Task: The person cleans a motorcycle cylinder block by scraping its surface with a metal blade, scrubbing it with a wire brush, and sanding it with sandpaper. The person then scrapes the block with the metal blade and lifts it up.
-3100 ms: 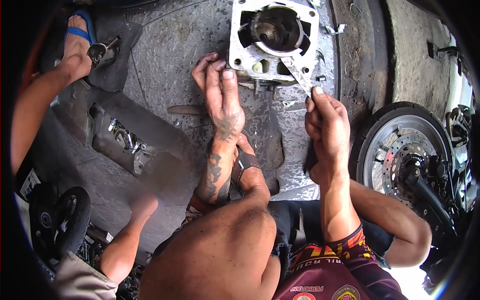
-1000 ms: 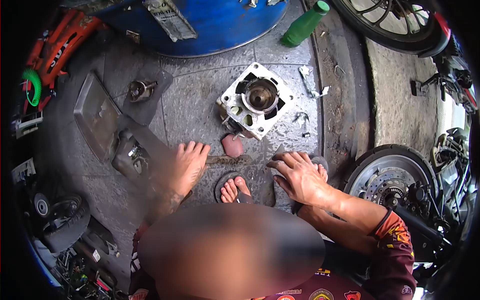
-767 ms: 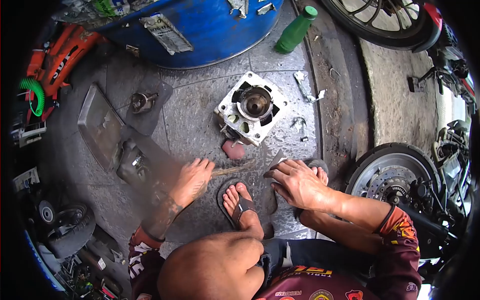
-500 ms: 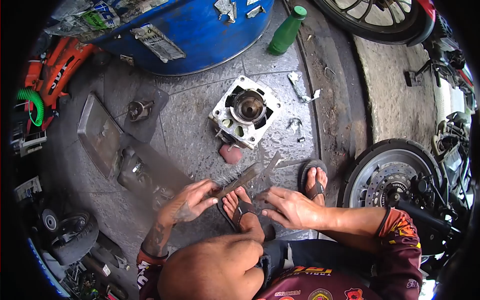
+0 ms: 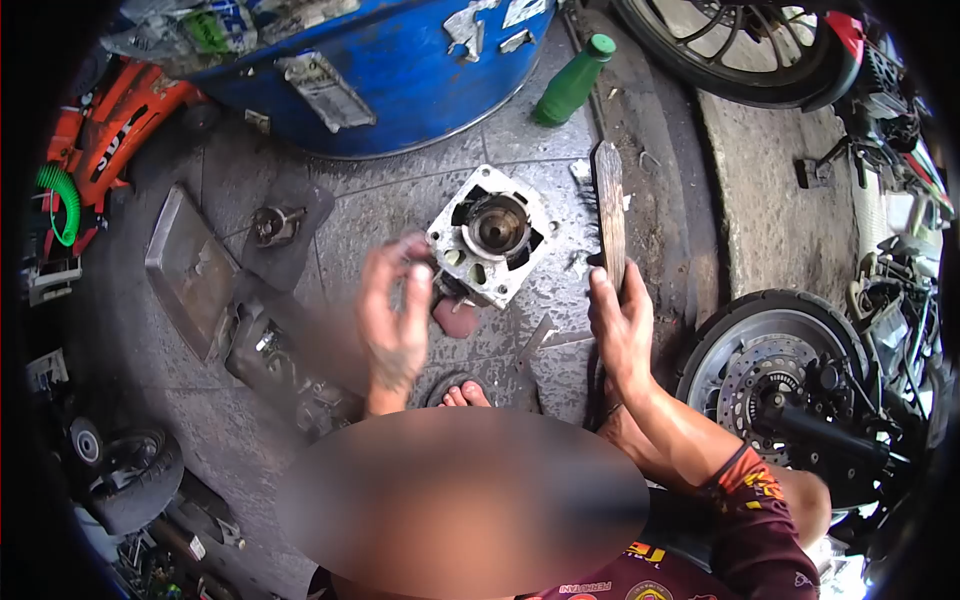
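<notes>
An engine cylinder block with a round bore stands on the tiled floor in front of me, its flat face up. My left hand is at its left edge, thumb and fingers apart, with the fingertips blurred; whether they touch the block I cannot tell. To the right of the block, my right hand grips the lower end of a worn wooden stick, which points away from me. A pinkish lump lies against the block's near side. Close to my foot is a thin flat strip.
At the back stand a blue drum and a green bottle. Leftward lie a metal tray, a small cylindrical metal part and dark engine parts. A motorcycle wheel borders the right side.
The stick, earlier low by my left hand, is now in my right hand, farther forward and right. My left hand has moved up to the cylinder block.
</notes>
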`<state>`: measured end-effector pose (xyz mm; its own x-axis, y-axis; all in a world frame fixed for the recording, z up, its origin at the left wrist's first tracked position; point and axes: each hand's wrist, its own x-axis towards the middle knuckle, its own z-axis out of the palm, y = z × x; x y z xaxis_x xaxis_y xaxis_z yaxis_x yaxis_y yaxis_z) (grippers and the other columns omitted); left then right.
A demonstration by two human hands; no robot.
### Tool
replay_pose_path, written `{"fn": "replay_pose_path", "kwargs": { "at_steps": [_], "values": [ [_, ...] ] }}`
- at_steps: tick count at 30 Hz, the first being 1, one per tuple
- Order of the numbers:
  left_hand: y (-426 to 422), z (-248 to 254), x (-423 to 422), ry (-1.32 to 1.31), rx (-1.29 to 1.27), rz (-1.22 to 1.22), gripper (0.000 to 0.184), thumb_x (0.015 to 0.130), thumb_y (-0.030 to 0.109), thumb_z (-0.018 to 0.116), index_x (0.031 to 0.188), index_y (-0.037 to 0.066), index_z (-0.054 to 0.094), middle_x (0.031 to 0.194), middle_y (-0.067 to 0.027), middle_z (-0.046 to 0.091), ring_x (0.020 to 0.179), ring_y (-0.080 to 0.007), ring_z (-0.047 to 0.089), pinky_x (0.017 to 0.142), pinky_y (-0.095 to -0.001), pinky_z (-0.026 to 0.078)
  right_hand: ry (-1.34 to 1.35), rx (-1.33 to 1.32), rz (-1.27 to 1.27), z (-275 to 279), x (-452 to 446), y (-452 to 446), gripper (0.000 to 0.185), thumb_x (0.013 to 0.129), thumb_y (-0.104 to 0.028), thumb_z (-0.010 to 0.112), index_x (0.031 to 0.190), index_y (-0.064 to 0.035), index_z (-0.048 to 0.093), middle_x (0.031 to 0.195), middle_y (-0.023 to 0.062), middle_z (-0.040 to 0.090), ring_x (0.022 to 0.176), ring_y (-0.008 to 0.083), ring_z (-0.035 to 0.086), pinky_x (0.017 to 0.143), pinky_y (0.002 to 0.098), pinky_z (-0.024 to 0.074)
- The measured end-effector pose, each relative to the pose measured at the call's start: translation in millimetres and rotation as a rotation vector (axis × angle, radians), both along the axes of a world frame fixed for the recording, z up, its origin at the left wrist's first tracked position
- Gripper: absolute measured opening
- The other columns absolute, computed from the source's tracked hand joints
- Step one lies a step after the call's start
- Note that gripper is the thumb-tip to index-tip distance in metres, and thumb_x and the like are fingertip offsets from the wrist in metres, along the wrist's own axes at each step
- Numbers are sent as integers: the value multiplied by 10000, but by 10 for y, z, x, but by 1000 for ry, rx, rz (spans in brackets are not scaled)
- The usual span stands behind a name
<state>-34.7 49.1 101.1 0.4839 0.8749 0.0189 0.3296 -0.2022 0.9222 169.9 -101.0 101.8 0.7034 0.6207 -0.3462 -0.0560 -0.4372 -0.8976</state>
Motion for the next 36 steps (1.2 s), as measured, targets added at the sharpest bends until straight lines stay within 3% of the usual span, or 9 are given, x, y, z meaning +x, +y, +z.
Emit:
{"fn": "replay_pose_path", "kwargs": {
  "at_steps": [6,7,15,17,19,20,25,35,36],
  "values": [
    [849,-701,423,-62,-217,-121,493,997,328,577,1358,-1,503,1294,-133,540,1220,-228,518,1006,-332,424,-384,15,-414,-790,-258,194,424,988,-423,573,995,1,552,779,79,594,740,180,562,665,356,465],
    [831,-580,500,42,-291,-189,535,981,342,597,1346,-37,500,1271,-160,538,1185,-247,526,997,-345,422,47,-49,-325,-481,-261,212,443,987,-437,567,1032,2,531,824,144,629,791,243,608,730,412,481],
    [521,-800,403,-55,-242,-134,456,929,270,631,1237,-58,552,1261,-188,515,1191,-342,491,1021,-427,373,-175,-57,-45,-377,-144,616,522,999,-486,495,1074,31,493,878,315,595,854,489,585,788,488,456],
    [306,-785,328,-8,-224,-13,459,940,273,622,1265,-41,546,1298,-189,499,1206,-331,483,1027,-429,369,-223,-49,62,-332,-16,690,518,993,-486,512,1028,30,490,842,315,584,840,490,587,752,499,445],
    [43,-811,300,-1,-183,160,451,977,286,581,1294,-28,515,1231,-201,554,1154,-330,529,1010,-427,381,-281,0,246,-417,192,846,502,984,-459,562,951,36,482,776,269,545,709,297,522,684,424,441],
    [-45,-775,350,-75,-190,229,431,974,275,591,1270,-27,508,1155,-195,588,1096,-326,555,991,-432,395,-243,-35,377,-381,313,917,497,983,-449,535,1096,35,523,959,371,604,1006,539,571,784,519,455],
    [-203,-860,296,56,78,347,505,956,301,600,1292,-40,440,1326,-235,400,1269,-392,374,1075,-498,285,-326,-71,72,-101,263,753,405,978,-352,588,1067,43,585,701,240,597,598,321,561,608,432,448],
    [124,-634,541,74,213,204,616,983,405,510,1415,-23,411,1379,-256,418,1278,-410,382,1094,-520,258,-84,-58,-17,198,-477,-80,459,981,-138,506,1387,9,350,636,-5,524,549,81,405,549,275,360],
    [110,-603,545,109,230,212,639,967,411,532,1418,-23,405,1373,-262,418,1281,-416,373,1095,-527,251,-47,-114,4,294,-479,-82,483,984,-123,497,1422,8,340,729,49,591,624,124,505,618,283,415]
  ]
}}
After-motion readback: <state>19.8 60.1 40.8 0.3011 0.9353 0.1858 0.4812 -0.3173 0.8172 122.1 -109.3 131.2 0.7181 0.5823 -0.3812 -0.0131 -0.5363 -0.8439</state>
